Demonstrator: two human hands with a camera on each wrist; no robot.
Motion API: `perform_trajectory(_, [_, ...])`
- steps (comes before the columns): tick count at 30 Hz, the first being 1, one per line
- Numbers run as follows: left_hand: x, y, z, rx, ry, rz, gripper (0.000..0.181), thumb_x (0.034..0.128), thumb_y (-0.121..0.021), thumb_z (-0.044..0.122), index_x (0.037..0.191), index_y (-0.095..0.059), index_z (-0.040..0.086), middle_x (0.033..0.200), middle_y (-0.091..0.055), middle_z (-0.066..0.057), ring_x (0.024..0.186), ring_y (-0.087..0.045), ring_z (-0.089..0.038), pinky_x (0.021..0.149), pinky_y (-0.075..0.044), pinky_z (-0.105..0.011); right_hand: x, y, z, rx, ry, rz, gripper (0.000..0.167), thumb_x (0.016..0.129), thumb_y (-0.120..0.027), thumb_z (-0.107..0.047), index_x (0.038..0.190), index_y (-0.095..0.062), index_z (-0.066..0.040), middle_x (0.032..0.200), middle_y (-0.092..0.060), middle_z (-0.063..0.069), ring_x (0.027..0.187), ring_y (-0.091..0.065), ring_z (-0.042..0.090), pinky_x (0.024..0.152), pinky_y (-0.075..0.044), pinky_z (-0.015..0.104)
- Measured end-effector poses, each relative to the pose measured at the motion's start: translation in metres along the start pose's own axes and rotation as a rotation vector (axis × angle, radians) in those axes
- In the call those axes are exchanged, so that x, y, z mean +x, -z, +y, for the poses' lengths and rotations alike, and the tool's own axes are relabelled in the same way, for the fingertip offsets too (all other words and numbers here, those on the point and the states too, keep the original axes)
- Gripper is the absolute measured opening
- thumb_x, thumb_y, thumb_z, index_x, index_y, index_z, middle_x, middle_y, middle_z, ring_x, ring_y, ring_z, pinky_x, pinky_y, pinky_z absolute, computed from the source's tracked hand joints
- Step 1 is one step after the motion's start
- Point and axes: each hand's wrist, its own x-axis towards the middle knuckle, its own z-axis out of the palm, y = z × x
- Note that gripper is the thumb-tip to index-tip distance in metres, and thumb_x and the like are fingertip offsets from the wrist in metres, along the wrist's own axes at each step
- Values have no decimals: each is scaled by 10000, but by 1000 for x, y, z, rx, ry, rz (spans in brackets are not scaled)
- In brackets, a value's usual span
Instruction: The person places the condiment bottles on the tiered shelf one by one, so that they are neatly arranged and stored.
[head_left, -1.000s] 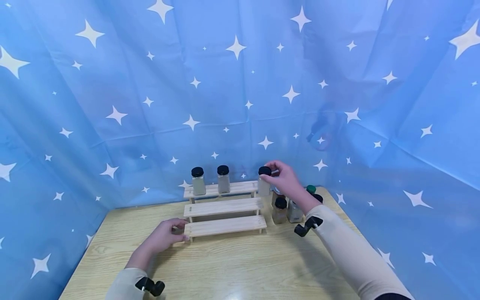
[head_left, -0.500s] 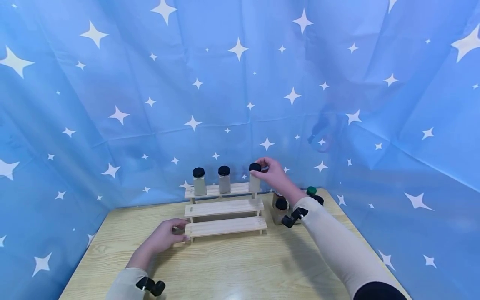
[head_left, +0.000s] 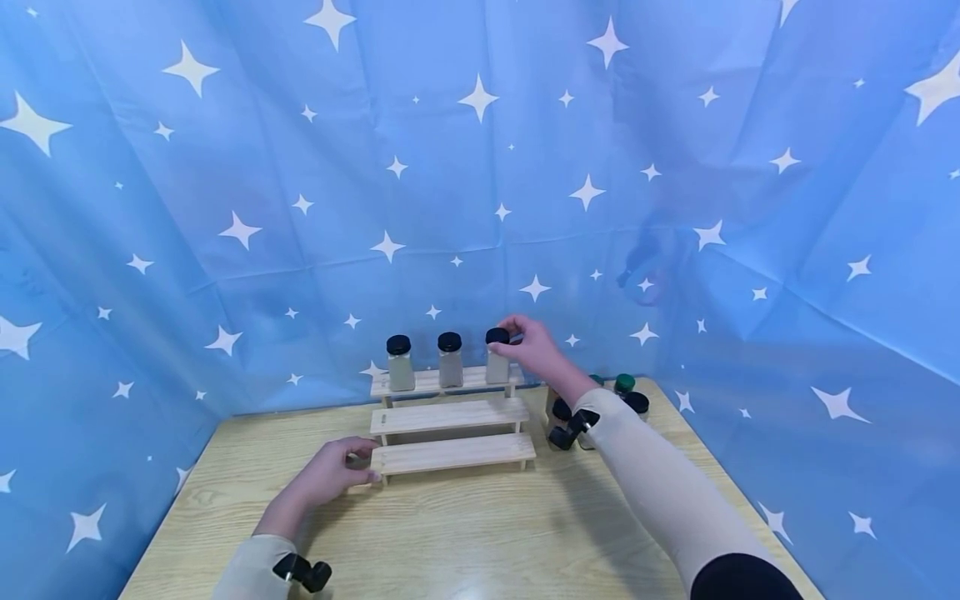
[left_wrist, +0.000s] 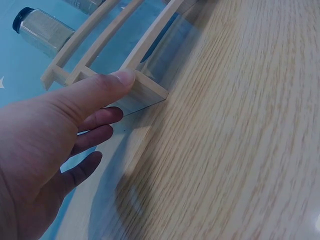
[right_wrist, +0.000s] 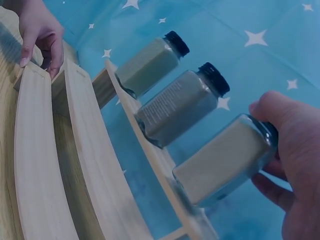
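The pale-filled jar is upright at the right end of the top tier of the wooden rack, its black-lidded end pinched between the thumb and fingers of the right hand. On the same tier, the middle jar and left jar stand upright, apart, under black lids. The left hand, its thumb and fingers partly closed, grips the left end of the lowest tier. Right of the rack, more jars, among them a green-lidded jar, are grouped on the worktop, partly hidden by the right sleeve. Behind everything hangs a blue backdrop printed with white stars.
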Motion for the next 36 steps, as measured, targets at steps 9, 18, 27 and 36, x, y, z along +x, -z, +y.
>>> perform_trajectory(9, [-2,-1,0,3,-4,6,495,931,-928,276,1365,-761,106,1298,-746,-76,1217,-689,-313,1041,-593,-555,2,-7,2,-5,-12,-17,378,1022,-837,-257,1324,-678,-94,1232,-691,124,1129,-686,318,952,-612,508])
perform_trajectory(18, [-2,-1,1,0,-3,0,522,936,-924,285,1391,-748,97,1306,-748,-81,1231,-690,-319,1058,-584,-558,4,-14,8,39,-21,15,350,1038,-815,-217,1330,-673,-86,1251,-669,139,1138,-690,334,984,-608,500])
perform_trajectory(27, [-1,1,1,-8,-13,-1,521,936,-925,286,1385,-748,89,1319,-743,-99,1241,-687,-338,1066,-578,-575,5,-19,14,82,-16,44,337,1034,-820,-198,1321,-674,-96,1251,-668,138,1113,-688,326,951,-612,466])
perform_trajectory(36, [-1,1,0,-7,-14,-6,532,939,-922,297,1393,-742,87,1321,-739,-111,1240,-688,-346,1057,-582,-579,2,-18,12,79,-10,40,347,1035,-823,-218,1325,-674,-97,1246,-668,132,1117,-686,323,975,-601,490])
